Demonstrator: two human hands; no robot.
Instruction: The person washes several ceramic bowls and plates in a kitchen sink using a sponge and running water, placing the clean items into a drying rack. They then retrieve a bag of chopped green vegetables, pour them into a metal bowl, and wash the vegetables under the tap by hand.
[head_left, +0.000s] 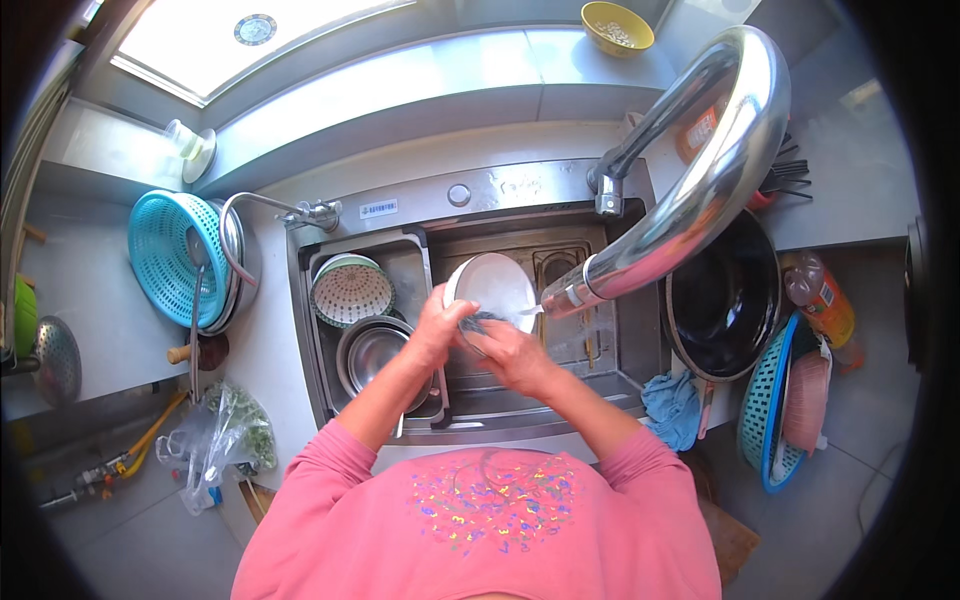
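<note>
Over the stainless steel sink (510, 401), my left hand (439, 330) grips a white bowl (496, 281) by its left rim, thumb inside the edge. My right hand (517, 352) presses a dark grey scouring pad (484, 322) against the near side of the bowl. Water runs from the chrome faucet (739, 150) into the bowl at its right side. The fingers hide part of the pad and the bowl's near rim. Left of my hands, a patterned bowl (352, 292) and a metal pot (373, 352) sit in the sink's drain basket (416, 259).
A black wok (724, 300) and a blue cloth (670, 409) lie right of the sink. Beyond them are a plastic bottle (821, 300) and a blue colander (765, 420). Turquoise baskets (157, 255) lean at the left near a small tap (319, 215). A yellow bowl (616, 26) stands on the ledge.
</note>
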